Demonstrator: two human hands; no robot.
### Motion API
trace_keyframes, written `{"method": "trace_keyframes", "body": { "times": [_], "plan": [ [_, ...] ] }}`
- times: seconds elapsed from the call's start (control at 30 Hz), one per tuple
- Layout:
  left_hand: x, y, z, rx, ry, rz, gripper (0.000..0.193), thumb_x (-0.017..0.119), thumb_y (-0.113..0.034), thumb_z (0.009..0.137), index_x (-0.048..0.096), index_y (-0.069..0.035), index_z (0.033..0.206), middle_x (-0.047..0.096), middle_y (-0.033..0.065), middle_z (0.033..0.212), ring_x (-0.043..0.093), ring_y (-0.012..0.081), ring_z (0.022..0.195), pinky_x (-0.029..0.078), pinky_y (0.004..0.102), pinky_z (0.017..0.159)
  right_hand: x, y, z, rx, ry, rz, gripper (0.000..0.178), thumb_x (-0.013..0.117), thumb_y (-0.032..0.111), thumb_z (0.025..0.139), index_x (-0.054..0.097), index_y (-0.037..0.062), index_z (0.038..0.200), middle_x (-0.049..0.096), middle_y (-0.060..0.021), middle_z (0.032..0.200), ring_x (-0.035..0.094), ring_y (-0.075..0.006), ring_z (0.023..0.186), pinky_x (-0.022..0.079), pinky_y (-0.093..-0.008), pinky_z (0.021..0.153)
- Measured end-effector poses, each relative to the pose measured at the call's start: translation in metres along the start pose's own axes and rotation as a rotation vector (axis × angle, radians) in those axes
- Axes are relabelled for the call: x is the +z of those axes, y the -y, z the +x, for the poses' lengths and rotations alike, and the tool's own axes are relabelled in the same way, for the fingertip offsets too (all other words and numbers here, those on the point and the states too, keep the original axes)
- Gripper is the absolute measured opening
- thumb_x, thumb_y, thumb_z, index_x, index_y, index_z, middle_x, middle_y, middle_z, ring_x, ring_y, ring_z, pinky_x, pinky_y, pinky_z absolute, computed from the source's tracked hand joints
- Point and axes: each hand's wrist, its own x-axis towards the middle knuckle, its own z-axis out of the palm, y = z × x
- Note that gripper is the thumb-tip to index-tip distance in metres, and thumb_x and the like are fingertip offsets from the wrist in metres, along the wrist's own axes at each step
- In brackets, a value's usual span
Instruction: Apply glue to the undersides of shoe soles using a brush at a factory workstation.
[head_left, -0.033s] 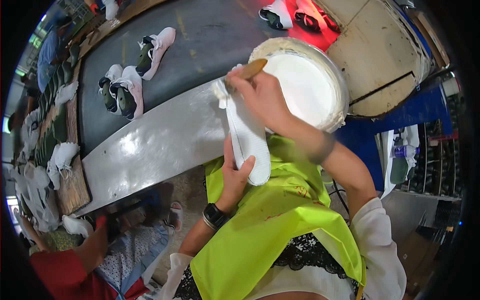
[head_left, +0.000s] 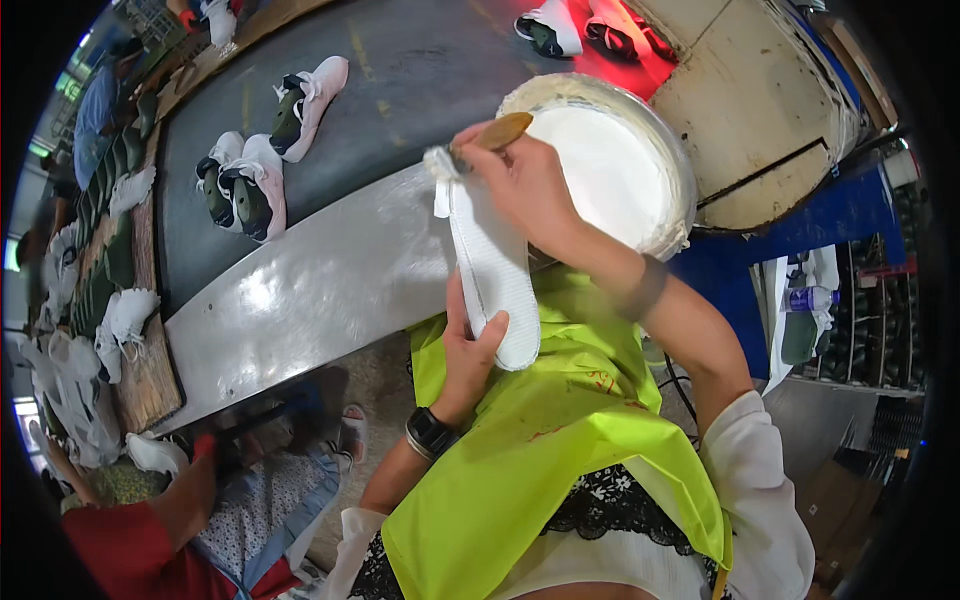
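Observation:
My left hand (head_left: 468, 362) is closed round the near end of a white shoe upper (head_left: 492, 270), which lies bottom up with a ribbed face and a stitched edge. My right hand (head_left: 525, 190) grips a brush (head_left: 506, 131) by its wooden handle. The white-coated bristle end is over the far end of the upper; whether it touches is hard to see. Just beyond my right hand stands a round pot (head_left: 683, 165) of white liquid, its rim crusted with residue.
White and dark green shoes (head_left: 258, 185) rest on the dark conveyor belt (head_left: 400, 70). A shiny metal ledge (head_left: 300, 290) borders it. More shoes (head_left: 545, 28) lie under red light beside a stained beige cover (head_left: 750, 110). A person in red sleeves (head_left: 130, 545) sits at lower left.
My right hand and the brush have shifted slightly up and left, with the bristle end now a little further past the upper's far end. My left hand has barely moved.

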Motion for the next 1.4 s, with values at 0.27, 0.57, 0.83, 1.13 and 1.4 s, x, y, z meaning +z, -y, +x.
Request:
{"method": "trace_keyframes", "body": {
  "times": [0.27,0.57,0.83,1.13,1.4],
  "plan": [
    [-0.002,-0.011,-0.002,-0.028,0.013,-0.031,0.074,0.06,-0.008,0.089,0.02,-0.005,0.151,0.043,0.0096,0.14,0.047,0.0174,0.122,0.039,0.0314,0.102,-0.041,-0.012,0.003,0.194,0.046,-0.242,0.021,0.06,0.014,0.093,0.066,-0.0039,0.101,0.068,-0.0083,0.089,0.061,-0.0101,0.074,0.048,-0.0271,0.065],
    [-0.017,-0.019,0.0,-0.132,0.031,-0.129,0.069,0.057,-0.008,0.09,0.023,-0.006,0.15,0.049,0.0098,0.136,0.05,0.0174,0.121,0.041,0.0322,0.102,-0.048,0.001,-0.037,0.258,0.266,0.004,0.029,0.058,0.025,0.091,0.067,-0.0025,0.097,0.066,-0.0234,0.081,0.065,-0.0373,0.077,0.05,-0.0396,0.07],
    [-0.067,0.002,-0.006,-0.246,0.036,-0.297,0.063,0.058,-0.015,0.087,0.032,-0.005,0.144,0.053,0.0121,0.13,0.056,0.0235,0.116,0.049,0.0377,0.096,-0.019,-0.031,0.057,0.081,-0.152,-0.277,0.034,0.059,0.027,0.089,0.064,-0.0069,0.087,0.065,-0.0254,0.077,0.065,-0.0392,0.077,0.049,-0.0431,0.068],
    [-0.079,0.003,-0.049,-0.43,0.051,-0.581,0.078,0.073,-0.034,0.078,0.037,-0.003,0.14,0.056,0.0157,0.128,0.058,0.0293,0.114,0.052,0.0431,0.094,-0.003,-0.042,0.02,0.244,-0.286,0.224,0.03,0.056,0.022,0.094,0.063,-0.007,0.098,0.067,-0.0177,0.079,0.064,-0.0278,0.074,0.049,-0.0364,0.069],
    [-0.033,-0.036,-0.037,-0.236,0.12,-0.203,0.061,0.058,-0.015,0.087,0.037,-0.002,0.143,0.057,0.0105,0.126,0.058,0.0202,0.112,0.046,0.0339,0.097,0.005,-0.004,0.026,0.191,-0.489,0.391,0.026,0.058,0.022,0.094,0.064,-0.0028,0.098,0.066,-0.013,0.078,0.063,-0.0191,0.072,0.048,-0.0318,0.068]
  ]
}}
